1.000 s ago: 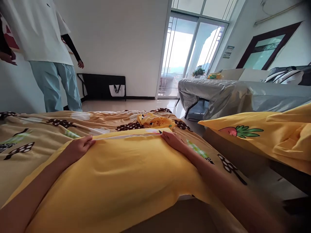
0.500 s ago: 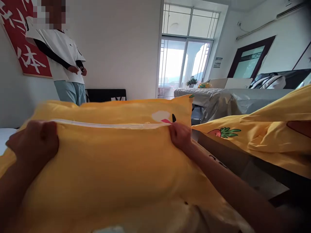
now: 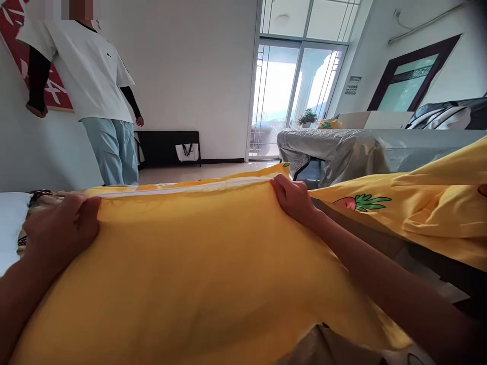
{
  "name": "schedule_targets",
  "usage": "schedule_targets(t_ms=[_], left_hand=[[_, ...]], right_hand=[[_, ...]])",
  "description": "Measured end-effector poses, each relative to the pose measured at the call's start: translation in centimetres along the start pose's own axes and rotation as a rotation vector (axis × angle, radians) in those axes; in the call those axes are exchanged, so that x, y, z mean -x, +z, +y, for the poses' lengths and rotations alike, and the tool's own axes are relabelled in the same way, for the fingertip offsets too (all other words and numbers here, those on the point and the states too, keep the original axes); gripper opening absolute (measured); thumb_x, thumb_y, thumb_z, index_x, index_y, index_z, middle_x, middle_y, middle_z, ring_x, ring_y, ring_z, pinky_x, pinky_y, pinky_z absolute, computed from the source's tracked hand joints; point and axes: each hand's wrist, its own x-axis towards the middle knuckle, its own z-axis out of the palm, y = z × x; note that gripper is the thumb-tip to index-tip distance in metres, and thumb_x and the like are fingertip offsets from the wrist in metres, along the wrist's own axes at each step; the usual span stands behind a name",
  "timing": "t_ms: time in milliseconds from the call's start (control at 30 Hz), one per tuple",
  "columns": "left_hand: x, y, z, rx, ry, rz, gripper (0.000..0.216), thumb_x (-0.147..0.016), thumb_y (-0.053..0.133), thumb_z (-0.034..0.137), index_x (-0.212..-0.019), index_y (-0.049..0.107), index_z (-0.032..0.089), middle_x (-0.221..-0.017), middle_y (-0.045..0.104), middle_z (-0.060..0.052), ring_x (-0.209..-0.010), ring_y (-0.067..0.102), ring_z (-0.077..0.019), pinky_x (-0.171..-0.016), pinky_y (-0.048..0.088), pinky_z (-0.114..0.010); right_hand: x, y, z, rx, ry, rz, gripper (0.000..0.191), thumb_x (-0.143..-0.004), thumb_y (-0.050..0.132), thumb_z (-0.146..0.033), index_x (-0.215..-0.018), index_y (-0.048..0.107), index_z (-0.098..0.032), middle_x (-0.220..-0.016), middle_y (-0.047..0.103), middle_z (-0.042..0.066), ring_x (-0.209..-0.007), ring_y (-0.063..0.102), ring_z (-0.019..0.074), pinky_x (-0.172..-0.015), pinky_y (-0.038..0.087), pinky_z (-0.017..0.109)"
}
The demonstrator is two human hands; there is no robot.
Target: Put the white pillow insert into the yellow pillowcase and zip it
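A yellow pillowcase (image 3: 190, 258) fills the middle of the view, stretched between both hands. Along its far edge runs a white strip (image 3: 182, 190) that looks like a zipper. My left hand (image 3: 63, 223) is closed on the fabric at the left end of this strip. At the right end, my right hand (image 3: 294, 197) pinches the cloth between thumb and fingers. Beyond the strip shows a narrow band of the same yellow cloth. Whether anything is inside cannot be seen.
More yellow cloth printed with a carrot (image 3: 361, 203) lies at the right. A white pillow (image 3: 13, 223) is at the left edge. Behind stand a person in a white shirt (image 3: 85, 76), a plastic-covered table (image 3: 327, 147), and a black bench (image 3: 160, 147) with a white bag.
The cloth beyond the strip has dropped lower, hiding its printed pattern, and the near panel looks tauter. The person behind has lowered their arms to their sides. Both hands keep their hold.
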Motion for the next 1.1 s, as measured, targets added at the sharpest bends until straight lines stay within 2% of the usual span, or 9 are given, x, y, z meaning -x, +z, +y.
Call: schedule_targets(t_ms=[67,167,267,333,467,633,833,1000,1100], left_hand=[[0.5,2.1,-0.3,-0.01,0.056,-0.098,0.029,-0.079,0.03,0.047,-0.072,0.044,0.023,-0.06,0.049,-0.001,-0.066,0.051,-0.02,-0.063,0.033,-0.027],[1.2,6.6,-1.1,0.137,0.299,-0.573,0.038,-0.081,0.03,0.054,-0.07,0.047,0.022,-0.062,0.057,0.0,-0.065,0.054,-0.019,-0.064,0.036,-0.026],[1.2,10.6,-1.6,0.22,0.382,-0.876,0.049,-0.084,0.027,0.06,-0.077,0.058,0.022,-0.076,0.066,-0.003,-0.076,0.059,-0.0223,-0.068,0.039,-0.028],[0.8,11.6,-1.4,0.216,0.38,-0.876,0.052,-0.085,0.026,0.061,-0.081,0.06,0.022,-0.082,0.067,-0.003,-0.081,0.059,-0.0231,-0.07,0.039,-0.029],[1.0,10.9,1.5,0.153,0.529,-0.768,0.053,-0.087,0.024,0.06,-0.076,0.059,0.022,-0.085,0.063,-0.004,-0.08,0.058,-0.0215,-0.072,0.04,-0.031],[4.5,11.6,7.0,0.136,0.675,-0.578,0.054,-0.085,0.033,0.061,-0.106,0.058,0.018,-0.104,0.061,-0.012,-0.1,0.054,-0.0274,-0.085,0.041,-0.037],[5.9,14.0,7.7,0.115,0.635,-0.68,0.047,-0.09,0.028,0.053,-0.096,0.059,0.017,-0.091,0.066,-0.012,-0.085,0.061,-0.0264,-0.069,0.041,-0.034],[3.0,10.7,8.7,0.109,0.664,-0.637,0.048,-0.093,0.024,0.049,-0.073,0.057,0.021,-0.073,0.065,-0.005,-0.07,0.06,-0.0219,-0.06,0.035,-0.028],[1.3,6.9,9.7,0.127,0.704,-0.378,0.046,-0.093,0.026,0.049,-0.072,0.055,0.02,-0.073,0.064,-0.003,-0.068,0.058,-0.0188,-0.058,0.032,-0.027]], right_hand=[[0.2,0.6,0.6,-0.096,-0.012,-0.23,0.039,-0.093,0.028,-0.042,-0.065,0.045,-0.02,-0.055,0.046,-0.002,-0.052,0.037,0.0105,-0.056,0.027,0.025],[1.5,3.1,1.8,-0.253,-0.088,-0.759,0.041,-0.089,0.036,-0.045,-0.059,0.046,-0.019,-0.057,0.05,-0.002,-0.056,0.041,0.0108,-0.055,0.03,0.023],[3.1,6.1,2.6,-0.247,-0.046,-0.866,0.039,-0.089,0.037,-0.041,-0.061,0.051,-0.018,-0.064,0.058,0.001,-0.06,0.045,0.012,-0.057,0.032,0.024],[3.6,7.3,2.7,-0.21,-0.018,-0.814,0.037,-0.09,0.037,-0.039,-0.062,0.052,-0.018,-0.065,0.059,0.003,-0.06,0.045,0.0123,-0.058,0.032,0.025],[3.4,7.2,0.7,-0.235,-0.025,-0.773,0.037,-0.093,0.033,-0.043,-0.076,0.056,-0.02,-0.073,0.061,0.003,-0.065,0.051,0.0144,-0.062,0.035,0.026],[3.9,8.3,-4.8,-0.176,-0.14,-0.652,0.043,-0.087,0.043,-0.056,-0.108,0.052,-0.019,-0.106,0.062,0.012,-0.099,0.055,0.0253,-0.08,0.039,0.034],[4.9,10.7,-7.5,0.066,-0.119,-0.74,0.032,-0.094,0.034,-0.044,-0.099,0.058,-0.022,-0.079,0.068,0.007,-0.073,0.062,0.0213,-0.066,0.036,0.029],[1.8,7.1,-7.3,0.095,-0.125,-0.677,0.031,-0.093,0.037,-0.037,-0.086,0.062,-0.02,-0.078,0.067,0.007,-0.068,0.059,0.0184,-0.06,0.03,0.027],[0.0,4.0,-7.7,0.12,-0.123,-0.515,0.032,-0.094,0.032,-0.032,-0.089,0.061,-0.02,-0.081,0.065,0.007,-0.074,0.056,0.0186,-0.063,0.031,0.028]])
